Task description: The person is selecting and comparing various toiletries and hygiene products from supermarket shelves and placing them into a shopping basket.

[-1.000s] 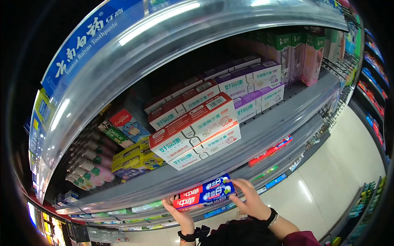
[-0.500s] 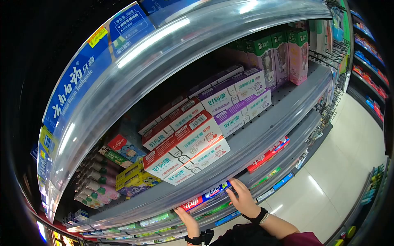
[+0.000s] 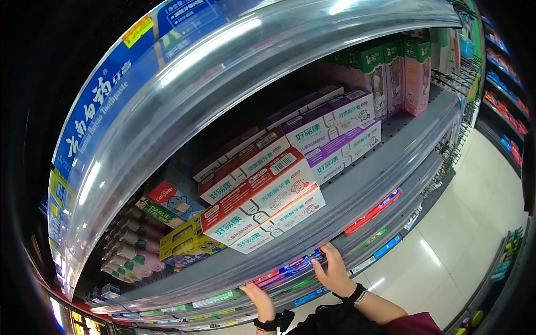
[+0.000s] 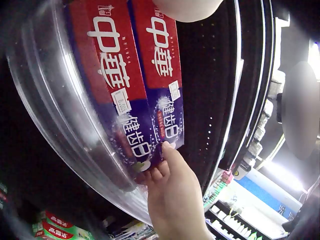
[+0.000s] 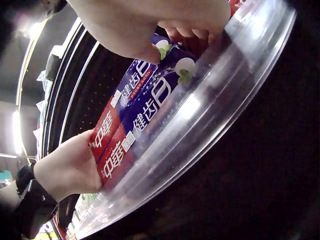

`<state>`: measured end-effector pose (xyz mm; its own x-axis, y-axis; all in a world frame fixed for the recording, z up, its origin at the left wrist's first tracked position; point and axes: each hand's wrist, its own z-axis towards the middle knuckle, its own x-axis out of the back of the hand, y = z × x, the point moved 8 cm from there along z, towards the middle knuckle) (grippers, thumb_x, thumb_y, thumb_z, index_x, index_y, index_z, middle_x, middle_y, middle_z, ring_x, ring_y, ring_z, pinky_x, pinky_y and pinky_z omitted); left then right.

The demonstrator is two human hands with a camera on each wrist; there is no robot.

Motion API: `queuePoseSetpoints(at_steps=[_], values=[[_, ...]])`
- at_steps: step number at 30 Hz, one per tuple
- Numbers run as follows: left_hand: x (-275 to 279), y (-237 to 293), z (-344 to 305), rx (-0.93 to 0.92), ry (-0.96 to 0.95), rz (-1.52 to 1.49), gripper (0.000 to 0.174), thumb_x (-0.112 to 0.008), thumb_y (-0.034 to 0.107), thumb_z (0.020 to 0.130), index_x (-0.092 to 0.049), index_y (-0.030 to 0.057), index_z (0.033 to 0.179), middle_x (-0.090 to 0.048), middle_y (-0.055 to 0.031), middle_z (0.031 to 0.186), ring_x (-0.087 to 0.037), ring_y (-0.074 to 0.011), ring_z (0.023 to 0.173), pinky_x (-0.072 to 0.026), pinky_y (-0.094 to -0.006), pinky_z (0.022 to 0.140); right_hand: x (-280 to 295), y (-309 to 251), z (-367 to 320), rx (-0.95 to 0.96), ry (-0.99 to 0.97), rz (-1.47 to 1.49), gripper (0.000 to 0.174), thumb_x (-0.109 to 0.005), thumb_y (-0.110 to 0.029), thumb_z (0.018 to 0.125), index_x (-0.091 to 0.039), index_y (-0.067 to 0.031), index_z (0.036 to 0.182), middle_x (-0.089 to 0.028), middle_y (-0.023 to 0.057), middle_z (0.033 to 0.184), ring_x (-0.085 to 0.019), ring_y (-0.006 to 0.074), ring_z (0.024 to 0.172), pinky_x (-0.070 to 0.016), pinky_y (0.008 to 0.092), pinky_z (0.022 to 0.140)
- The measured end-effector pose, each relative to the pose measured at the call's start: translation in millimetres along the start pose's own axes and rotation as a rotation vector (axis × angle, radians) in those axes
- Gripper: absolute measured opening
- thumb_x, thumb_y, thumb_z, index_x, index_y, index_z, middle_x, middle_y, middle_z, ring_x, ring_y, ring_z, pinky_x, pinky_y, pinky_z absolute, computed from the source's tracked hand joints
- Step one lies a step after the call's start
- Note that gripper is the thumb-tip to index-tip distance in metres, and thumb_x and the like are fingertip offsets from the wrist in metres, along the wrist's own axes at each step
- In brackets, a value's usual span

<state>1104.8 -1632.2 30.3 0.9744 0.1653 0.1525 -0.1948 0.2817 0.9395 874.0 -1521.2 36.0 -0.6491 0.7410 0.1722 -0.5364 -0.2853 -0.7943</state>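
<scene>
Toothpaste box (image 3: 290,267) sits behind clear shelf lip (image 5: 215,100); left hand (image 3: 260,297) grips the red end, right hand (image 3: 335,271) pinches the blue end. Light, stiff, glossy carton, looks crushable: I'd hold the ends

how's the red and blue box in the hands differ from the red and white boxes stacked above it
Colour: the red-and-blue box is red at one end, blue at the other; the red-and-white boxes are red over white. State: the left hand and right hand hold the red-and-blue box by its ends; the red-and-white boxes lie stacked, untouched. Both are long cartons lying flat.
</scene>
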Motion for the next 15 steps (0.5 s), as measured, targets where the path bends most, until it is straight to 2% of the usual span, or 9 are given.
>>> queuePoseSetpoints(at_steps=[3, 6, 8, 10, 14, 15], values=[[-4.4, 11.3, 2.2, 0.030, -0.036, 0.028, 0.062, -0.032, 0.043, 0.099, -0.015, 0.0033, 0.144, -0.020, -0.0154, 0.147, -0.025, -0.0261, 0.133, -0.0186, -0.0369, 0.110, -3.7, 0.6, -2.0, -0.009, -0.002, -0.006, 0.042, -0.062, -0.011, 0.081, -0.047, 0.0048, 0.117, -0.049, 0.0243, 0.123, -0.050, 0.0404, 0.110, -0.0396, 0.0417, 0.094], [0.1, -5.9, 9.3, -0.002, -0.030, 0.089, 0.064, -0.032, 0.044, 0.099, -0.014, 0.0029, 0.144, -0.019, -0.0153, 0.147, -0.023, -0.0264, 0.134, -0.0165, -0.0367, 0.110, -4.8, 0.9, -3.6, 0.005, 0.025, 0.009, 0.041, -0.062, -0.010, 0.081, -0.047, 0.0051, 0.116, -0.050, 0.0237, 0.122, -0.051, 0.0391, 0.109, -0.0402, 0.0415, 0.093], [2.8, -15.5, 8.6, 0.030, -0.030, 0.017, 0.066, -0.032, 0.045, 0.098, -0.013, 0.0024, 0.145, -0.018, -0.0156, 0.148, -0.020, -0.0267, 0.135, -0.0142, -0.0365, 0.111, -2.7, -3.0, -2.8, -0.013, 0.027, 0.018, 0.041, -0.062, -0.010, 0.081, -0.047, 0.0048, 0.116, -0.050, 0.0235, 0.121, -0.051, 0.0381, 0.108, -0.0408, 0.0415, 0.092], [7.1, -19.3, 6.5, 0.034, -0.020, -0.003, 0.055, -0.031, 0.024, 0.099, -0.010, -0.0015, 0.144, -0.017, -0.0194, 0.148, -0.019, -0.0291, 0.135, -0.0132, -0.0367, 0.111, -2.7, -5.1, -3.4, -0.017, 0.023, 0.013, 0.041, -0.062, -0.010, 0.081, -0.047, 0.0048, 0.115, -0.050, 0.0236, 0.121, -0.051, 0.0385, 0.109, -0.0404, 0.0415, 0.092], [16.0, -8.3, -8.6, -0.064, -0.086, 0.002, 0.054, -0.035, 0.024, 0.098, -0.014, -0.0011, 0.142, -0.020, -0.0185, 0.146, -0.022, -0.0285, 0.134, -0.0163, -0.0367, 0.110, -3.0, -5.3, -5.4, -0.002, 0.024, -0.016, 0.040, -0.063, -0.011, 0.081, -0.048, 0.0048, 0.115, -0.050, 0.0240, 0.120, -0.050, 0.0396, 0.110, -0.0391, 0.0419, 0.094], [13.2, 1.0, -14.4, -0.088, -0.158, 0.020, 0.053, -0.036, 0.025, 0.098, -0.017, -0.0008, 0.141, -0.023, -0.0169, 0.144, -0.026, -0.0274, 0.131, -0.0186, -0.0365, 0.109, -3.3, -5.9, -5.5, 0.004, 0.022, -0.017, 0.040, -0.063, -0.011, 0.081, -0.048, 0.0048, 0.115, -0.050, 0.0240, 0.120, -0.050, 0.0396, 0.110, -0.0391, 0.0419, 0.094]])
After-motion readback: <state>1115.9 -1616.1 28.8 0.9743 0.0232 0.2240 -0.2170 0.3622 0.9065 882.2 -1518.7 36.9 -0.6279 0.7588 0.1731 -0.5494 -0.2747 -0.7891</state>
